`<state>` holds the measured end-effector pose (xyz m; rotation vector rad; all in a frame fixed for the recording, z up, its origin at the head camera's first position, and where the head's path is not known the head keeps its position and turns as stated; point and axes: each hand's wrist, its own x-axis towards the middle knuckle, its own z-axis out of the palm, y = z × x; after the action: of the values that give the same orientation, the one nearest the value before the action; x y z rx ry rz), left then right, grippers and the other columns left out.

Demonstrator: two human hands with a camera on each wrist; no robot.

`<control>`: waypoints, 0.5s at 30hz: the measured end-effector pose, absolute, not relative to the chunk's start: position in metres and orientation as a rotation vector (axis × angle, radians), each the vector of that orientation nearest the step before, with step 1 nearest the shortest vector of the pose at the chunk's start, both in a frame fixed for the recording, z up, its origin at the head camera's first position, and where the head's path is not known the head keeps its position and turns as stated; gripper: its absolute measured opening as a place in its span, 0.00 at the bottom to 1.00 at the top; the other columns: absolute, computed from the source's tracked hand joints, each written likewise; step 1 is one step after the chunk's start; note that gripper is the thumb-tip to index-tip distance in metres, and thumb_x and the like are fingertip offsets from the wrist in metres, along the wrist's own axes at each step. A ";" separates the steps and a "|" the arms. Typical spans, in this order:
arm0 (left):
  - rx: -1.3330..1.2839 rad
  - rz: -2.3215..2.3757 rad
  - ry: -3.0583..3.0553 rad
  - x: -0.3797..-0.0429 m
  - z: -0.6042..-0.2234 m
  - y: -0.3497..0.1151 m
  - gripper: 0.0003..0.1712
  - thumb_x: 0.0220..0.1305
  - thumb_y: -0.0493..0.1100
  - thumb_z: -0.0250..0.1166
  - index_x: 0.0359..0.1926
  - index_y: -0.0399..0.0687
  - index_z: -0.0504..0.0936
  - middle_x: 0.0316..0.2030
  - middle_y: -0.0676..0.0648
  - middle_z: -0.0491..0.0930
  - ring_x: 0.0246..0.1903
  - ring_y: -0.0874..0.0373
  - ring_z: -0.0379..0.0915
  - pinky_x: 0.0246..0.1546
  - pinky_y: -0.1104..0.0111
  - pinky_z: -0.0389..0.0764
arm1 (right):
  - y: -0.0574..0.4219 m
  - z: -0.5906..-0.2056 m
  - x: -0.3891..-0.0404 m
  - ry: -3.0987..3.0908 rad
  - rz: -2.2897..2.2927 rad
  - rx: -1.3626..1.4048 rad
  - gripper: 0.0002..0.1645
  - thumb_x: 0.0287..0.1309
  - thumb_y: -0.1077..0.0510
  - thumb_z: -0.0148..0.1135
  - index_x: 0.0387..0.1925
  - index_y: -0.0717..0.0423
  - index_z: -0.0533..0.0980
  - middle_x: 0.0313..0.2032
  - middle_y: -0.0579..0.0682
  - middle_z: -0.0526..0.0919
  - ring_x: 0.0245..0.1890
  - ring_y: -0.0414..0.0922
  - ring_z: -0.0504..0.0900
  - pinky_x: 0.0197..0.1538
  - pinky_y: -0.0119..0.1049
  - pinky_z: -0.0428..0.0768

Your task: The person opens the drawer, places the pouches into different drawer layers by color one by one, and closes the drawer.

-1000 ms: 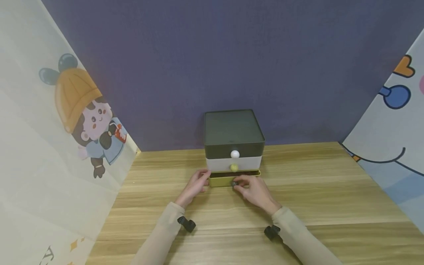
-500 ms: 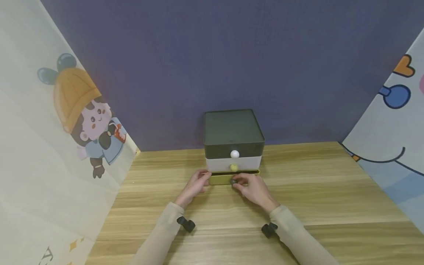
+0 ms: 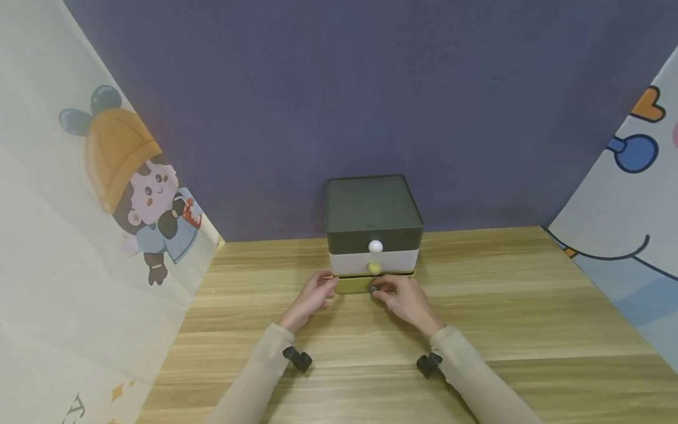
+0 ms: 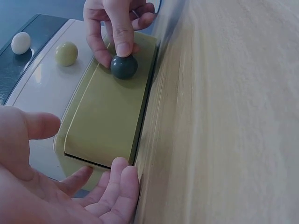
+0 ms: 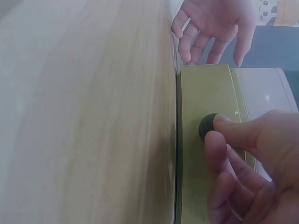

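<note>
A small three-drawer cabinet (image 3: 373,209) stands at the back of the wooden table. Its olive bottom drawer (image 3: 354,285) sits almost flush with the body. My right hand (image 3: 405,300) pinches the drawer's dark round knob (image 3: 373,289) between thumb and forefinger; the wrist views show the knob (image 4: 124,66) (image 5: 206,126) under the fingertips. My left hand (image 3: 312,294) lies with relaxed fingers at the left end of the drawer (image 4: 110,112) and holds nothing. The drawer's inside is hidden.
The dark top drawer has a white knob (image 3: 375,246), the white middle drawer a yellow knob (image 3: 374,268). A purple wall (image 3: 339,88) closes the back. Cartoon-printed panels (image 3: 79,235) (image 3: 625,235) stand on both sides of the table (image 3: 529,306).
The bottom drawer has slid back into the cabinet, from slightly pulled out to almost flush. My right hand moved forward with the knob; the left hand stayed at the drawer's left end.
</note>
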<state>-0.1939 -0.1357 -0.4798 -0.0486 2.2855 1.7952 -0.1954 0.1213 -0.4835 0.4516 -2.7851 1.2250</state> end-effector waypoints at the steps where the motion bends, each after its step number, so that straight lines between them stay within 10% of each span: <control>1: -0.045 1.792 2.285 -0.194 -0.480 -0.136 0.34 0.80 0.51 0.57 0.77 0.37 0.64 0.68 0.32 0.75 0.58 0.43 0.79 0.48 0.61 0.85 | 0.121 -0.484 -0.196 -2.784 1.226 0.451 0.14 0.62 0.55 0.78 0.49 0.47 0.89 0.39 0.48 0.94 0.26 0.36 0.86 0.31 0.32 0.81; 15: 0.026 1.777 2.292 -0.194 -0.483 -0.141 0.37 0.68 0.36 0.55 0.77 0.33 0.62 0.71 0.29 0.69 0.63 0.36 0.76 0.55 0.50 0.85 | 0.120 -0.484 -0.203 -2.740 1.225 0.460 0.13 0.59 0.55 0.79 0.46 0.49 0.90 0.43 0.49 0.94 0.36 0.43 0.91 0.37 0.38 0.87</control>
<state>-0.1942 -0.1409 -0.4828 0.0256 2.2919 1.7773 -0.2034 0.1196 -0.4843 0.4595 -2.7397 1.2245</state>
